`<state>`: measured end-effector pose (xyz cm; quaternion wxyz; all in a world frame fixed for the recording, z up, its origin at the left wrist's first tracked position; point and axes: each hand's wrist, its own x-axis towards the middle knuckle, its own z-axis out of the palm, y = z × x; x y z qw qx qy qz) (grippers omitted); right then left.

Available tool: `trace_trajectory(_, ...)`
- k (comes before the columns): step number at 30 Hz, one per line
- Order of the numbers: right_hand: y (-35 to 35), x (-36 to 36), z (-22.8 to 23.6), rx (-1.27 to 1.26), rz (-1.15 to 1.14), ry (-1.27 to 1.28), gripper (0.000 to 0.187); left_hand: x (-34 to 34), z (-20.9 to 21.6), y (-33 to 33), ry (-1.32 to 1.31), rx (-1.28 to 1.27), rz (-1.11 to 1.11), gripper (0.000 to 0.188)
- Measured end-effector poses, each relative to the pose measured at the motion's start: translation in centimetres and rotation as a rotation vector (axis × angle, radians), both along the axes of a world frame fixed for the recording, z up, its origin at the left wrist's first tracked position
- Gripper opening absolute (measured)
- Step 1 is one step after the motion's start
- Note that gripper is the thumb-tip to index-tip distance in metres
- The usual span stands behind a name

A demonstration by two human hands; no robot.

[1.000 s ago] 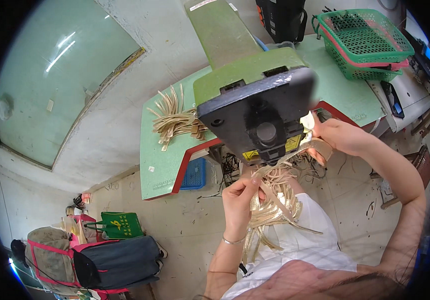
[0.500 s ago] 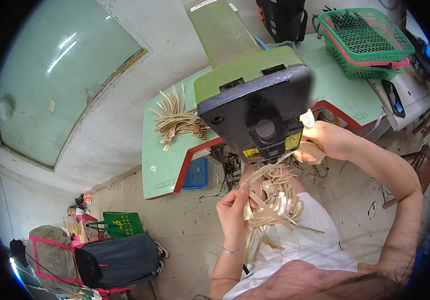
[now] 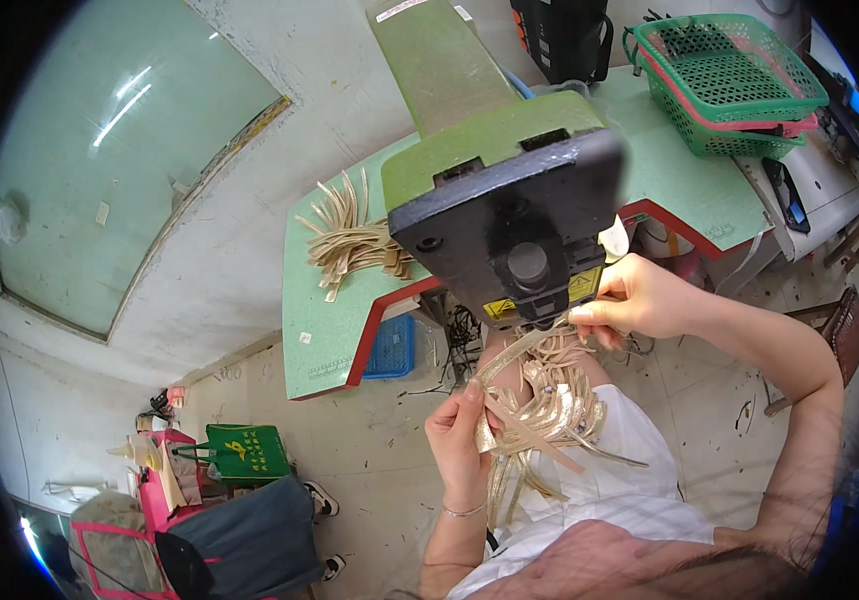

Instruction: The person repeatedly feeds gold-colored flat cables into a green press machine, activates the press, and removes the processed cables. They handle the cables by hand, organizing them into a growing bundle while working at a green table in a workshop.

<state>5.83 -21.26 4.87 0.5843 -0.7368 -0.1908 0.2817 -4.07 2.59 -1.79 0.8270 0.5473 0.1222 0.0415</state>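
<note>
We take the green machine (image 3: 495,150) with its black front as reference. The gold strap (image 3: 512,356) is just below the machine's lower edge, running down-left from under it to the left hand (image 3: 458,440). There the left fingers (image 3: 472,391) are closed in a pinch on the strap. A paler strip (image 3: 540,440) slants from the same hand, below the machine; we cannot tell whether it belongs to the same strap.

Right hand (image 3: 640,300): just right of the machine's lower edge, thumb and forefinger nearly together beside the strap's upper end, the others curled. We cannot tell whether they grip it.

More gold straps (image 3: 560,405) lie in a loose heap on the lap, below the machine; a bundle (image 3: 355,248) sits on the table (image 3: 320,330), left of the machine.

Handling (our judgement): light, thin, limp along its length, tough rather than fragile; the shiny face may be a little slippery and liable to twist. We would pinch it flat, thumb on one face, near each end, leaving the middle free.
</note>
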Motion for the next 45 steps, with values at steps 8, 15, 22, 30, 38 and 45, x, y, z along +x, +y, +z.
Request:
trace_trajectory(8,1.7,-0.8,0.0,-0.052,-0.089,-0.121,0.022,-0.7,-3.1,2.5,0.056,-0.025,-0.016,0.024)
trace_trajectory(15,2.7,0.0,2.5,-0.253,-0.044,-0.024,0.027,3.8,-0.7,-0.1,-0.470,1.002,-0.093,0.023)
trace_trajectory(22,0.7,1.3,3.2,-0.463,0.074,0.081,0.034,4.7,1.1,-2.2,-0.209,0.503,-0.215,0.011)
trace_trajectory(30,1.8,-0.3,-0.3,0.001,-0.017,0.207,0.022,1.3,-0.9,-1.4,-0.200,0.331,-0.002,0.014)
trace_trajectory(38,1.9,-0.5,-3.5,-0.023,-0.058,0.215,0.018,5.3,0.2,6.1,-0.253,0.501,0.316,0.026)
trace_trajectory(45,1.6,-2.8,-7.9,-0.182,-0.014,0.212,0.017,26.9,4.8,15.9,-0.452,1.500,0.141,0.036)
